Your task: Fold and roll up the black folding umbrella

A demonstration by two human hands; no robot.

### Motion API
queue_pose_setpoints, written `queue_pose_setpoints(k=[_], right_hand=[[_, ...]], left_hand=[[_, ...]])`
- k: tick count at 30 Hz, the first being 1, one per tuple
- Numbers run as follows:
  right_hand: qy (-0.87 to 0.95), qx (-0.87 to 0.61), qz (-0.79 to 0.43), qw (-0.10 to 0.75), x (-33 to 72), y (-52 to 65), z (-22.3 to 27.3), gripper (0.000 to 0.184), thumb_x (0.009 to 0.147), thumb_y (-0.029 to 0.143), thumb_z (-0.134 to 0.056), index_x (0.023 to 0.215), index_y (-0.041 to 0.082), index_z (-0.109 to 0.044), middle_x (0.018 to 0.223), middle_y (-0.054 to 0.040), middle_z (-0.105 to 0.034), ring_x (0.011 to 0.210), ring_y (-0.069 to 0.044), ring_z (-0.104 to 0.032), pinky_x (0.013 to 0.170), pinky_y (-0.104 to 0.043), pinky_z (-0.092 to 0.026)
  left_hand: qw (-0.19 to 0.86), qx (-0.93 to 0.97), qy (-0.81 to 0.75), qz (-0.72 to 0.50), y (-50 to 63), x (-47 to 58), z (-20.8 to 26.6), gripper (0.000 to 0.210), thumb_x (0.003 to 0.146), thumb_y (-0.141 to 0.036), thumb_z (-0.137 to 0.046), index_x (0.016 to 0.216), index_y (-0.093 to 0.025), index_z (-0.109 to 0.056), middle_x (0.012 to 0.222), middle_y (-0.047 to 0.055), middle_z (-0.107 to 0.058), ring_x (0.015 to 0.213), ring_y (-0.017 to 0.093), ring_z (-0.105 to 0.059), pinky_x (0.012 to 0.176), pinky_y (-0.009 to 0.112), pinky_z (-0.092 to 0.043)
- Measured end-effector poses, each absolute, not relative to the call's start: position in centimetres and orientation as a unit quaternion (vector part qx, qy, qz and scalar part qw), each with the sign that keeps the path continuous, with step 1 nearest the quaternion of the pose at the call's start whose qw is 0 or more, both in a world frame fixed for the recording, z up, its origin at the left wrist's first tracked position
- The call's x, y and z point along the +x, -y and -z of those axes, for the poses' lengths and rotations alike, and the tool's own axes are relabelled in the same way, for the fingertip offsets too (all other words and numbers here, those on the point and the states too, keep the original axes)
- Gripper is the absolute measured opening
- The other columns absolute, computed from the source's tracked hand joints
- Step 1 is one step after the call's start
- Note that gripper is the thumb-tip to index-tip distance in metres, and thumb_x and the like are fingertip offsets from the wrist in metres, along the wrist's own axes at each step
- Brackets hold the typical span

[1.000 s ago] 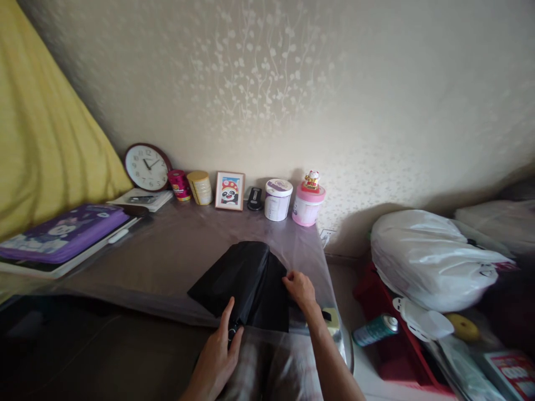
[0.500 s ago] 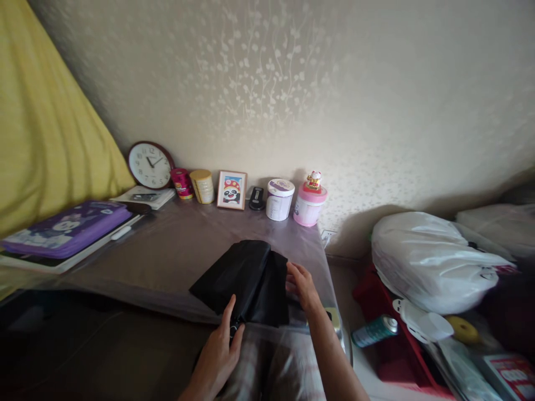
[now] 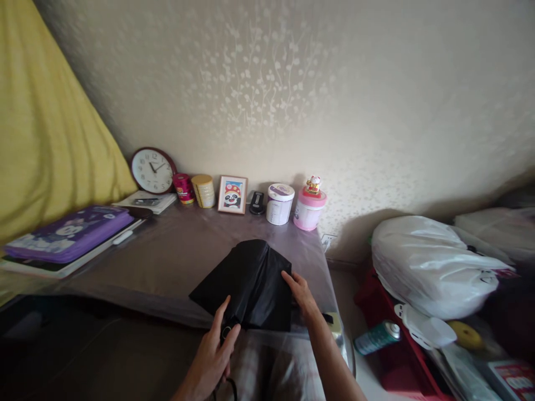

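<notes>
A black folding umbrella [image 3: 254, 289], collapsed with its canopy fabric loose and fanned out, lies over the front edge of the covered table. My left hand [image 3: 215, 348] is closed around its handle [image 3: 227, 331], with thumb and forefinger on either side; a dark wrist strap [image 3: 231, 384] hangs below. At the canopy's right side is my right hand [image 3: 298, 289], its fingers on the edge of the fabric. Part of those fingers is hidden from this angle.
Along the wall stand a clock [image 3: 153, 170], a panda picture frame [image 3: 232, 195], a white tub [image 3: 280, 205] and a pink tub [image 3: 309, 211]. A purple case [image 3: 69, 234] lies left. On the right, a red bin [image 3: 401, 356] is beside a spray can [image 3: 377, 337] and white bag [image 3: 426, 262].
My right hand has come onto the canopy's right edge, and the fabric is spread a little wider. My left hand has shifted slightly left with the handle. The strap now shows.
</notes>
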State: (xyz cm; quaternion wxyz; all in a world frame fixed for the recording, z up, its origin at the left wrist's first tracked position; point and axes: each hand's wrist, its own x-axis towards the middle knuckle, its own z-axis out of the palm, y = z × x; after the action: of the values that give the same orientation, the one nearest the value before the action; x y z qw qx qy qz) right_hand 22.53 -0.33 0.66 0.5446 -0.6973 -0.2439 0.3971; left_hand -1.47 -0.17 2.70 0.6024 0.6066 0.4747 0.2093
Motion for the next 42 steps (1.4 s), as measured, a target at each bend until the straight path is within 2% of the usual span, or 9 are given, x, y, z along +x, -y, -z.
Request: queue_pose_setpoints(k=[9,15,20,24,30,35,37,41,42], right_hand=[[0.258,-0.704,-0.334,0.571,23.2,0.7,-0.4,0.042,0.062,0.058,-0.062,0.061,0.017,-0.051,0.047,0.0072,-0.042,0.044,-0.008,-0.040,0.040,-0.018,-0.029],[0.273,-0.733,-0.334,0.526,22.9,1.4,-1.8,0.043,0.065,0.056,-0.062,0.081,0.016,-0.064,0.058,0.0026,-0.056,0.052,-0.013,-0.051,0.041,-0.020,-0.035],[0.316,-0.717,-0.334,0.525,22.5,1.5,-2.6,0.039,0.068,0.051,-0.061,0.079,0.014,-0.065,0.065,-0.0019,-0.063,0.061,-0.016,-0.056,0.048,-0.022,-0.041],[0.304,-0.696,-0.372,0.534,22.0,1.6,-2.8,0.039,0.069,0.051,-0.059,0.085,0.015,-0.064,0.065,-0.0005,-0.063,0.057,-0.014,-0.056,0.046,-0.021,-0.040],[0.278,-0.704,-0.361,0.545,22.1,1.5,-3.3,0.041,0.066,0.050,-0.061,0.091,0.017,-0.064,0.069,-0.0011,-0.064,0.061,-0.015,-0.058,0.049,-0.021,-0.041],[0.256,-0.668,-0.393,0.578,22.3,1.3,-4.5,0.043,0.068,0.048,-0.062,0.101,0.020,-0.062,0.083,-0.0016,-0.066,0.070,-0.015,-0.060,0.054,-0.020,-0.043],[0.255,-0.647,-0.409,0.590,22.0,1.0,-5.0,0.042,0.070,0.045,-0.062,0.103,0.021,-0.061,0.084,-0.0010,-0.066,0.068,-0.013,-0.059,0.052,-0.019,-0.042],[0.263,-0.628,-0.435,0.589,21.2,0.1,-5.4,0.038,0.069,0.040,-0.065,0.101,0.020,-0.061,0.074,0.0005,-0.063,0.060,-0.011,-0.056,0.047,-0.017,-0.041],[0.265,-0.621,-0.441,0.591,20.9,-0.2,-5.4,0.037,0.069,0.040,-0.066,0.100,0.019,-0.061,0.072,0.0010,-0.062,0.059,-0.011,-0.056,0.046,-0.017,-0.041]], left_hand=[[0.607,0.595,-0.482,-0.213,0.1,-1.1,-2.4,0.077,0.079,-0.064,-0.040,0.141,-0.031,-0.009,0.052,-0.011,-0.044,0.031,0.007,-0.043,0.029,0.014,-0.032],[0.592,0.608,-0.485,-0.214,0.5,-0.6,-2.5,0.072,0.081,-0.061,-0.038,0.141,-0.031,-0.010,0.048,-0.012,-0.044,0.030,0.008,-0.040,0.029,0.016,-0.033],[0.564,0.647,-0.471,-0.202,0.4,-0.9,-2.8,0.072,0.085,-0.058,-0.035,0.142,-0.025,-0.008,0.041,-0.012,-0.040,0.032,0.011,-0.045,0.034,0.018,-0.037],[0.549,0.674,-0.458,-0.189,0.2,-1.0,-1.8,0.071,0.087,-0.055,-0.032,0.144,-0.019,-0.010,0.047,-0.007,-0.053,0.035,0.013,-0.051,0.044,0.022,-0.044],[0.517,0.682,-0.468,-0.220,0.4,-0.7,-0.3,0.067,0.086,-0.052,-0.035,0.143,-0.020,-0.018,0.063,-0.001,-0.066,0.052,0.017,-0.062,0.064,0.028,-0.049],[0.531,0.692,-0.448,-0.195,0.2,-0.8,-0.2,0.069,0.088,-0.052,-0.030,0.144,-0.017,-0.009,0.055,-0.003,-0.062,0.040,0.016,-0.055,0.055,0.026,-0.046],[0.519,0.709,-0.441,-0.181,0.0,-1.0,-0.1,0.067,0.090,-0.049,-0.028,0.144,-0.016,-0.007,0.059,-0.001,-0.064,0.048,0.017,-0.059,0.059,0.027,-0.047],[0.476,0.740,-0.444,-0.170,-0.1,-1.1,0.0,0.060,0.091,-0.041,-0.026,0.144,-0.016,-0.009,0.096,0.009,-0.068,0.086,0.019,-0.065,0.080,0.027,-0.044],[0.471,0.744,-0.445,-0.164,-0.1,-1.0,0.0,0.060,0.091,-0.040,-0.025,0.144,-0.016,-0.009,0.099,0.009,-0.067,0.089,0.019,-0.065,0.080,0.027,-0.043]])
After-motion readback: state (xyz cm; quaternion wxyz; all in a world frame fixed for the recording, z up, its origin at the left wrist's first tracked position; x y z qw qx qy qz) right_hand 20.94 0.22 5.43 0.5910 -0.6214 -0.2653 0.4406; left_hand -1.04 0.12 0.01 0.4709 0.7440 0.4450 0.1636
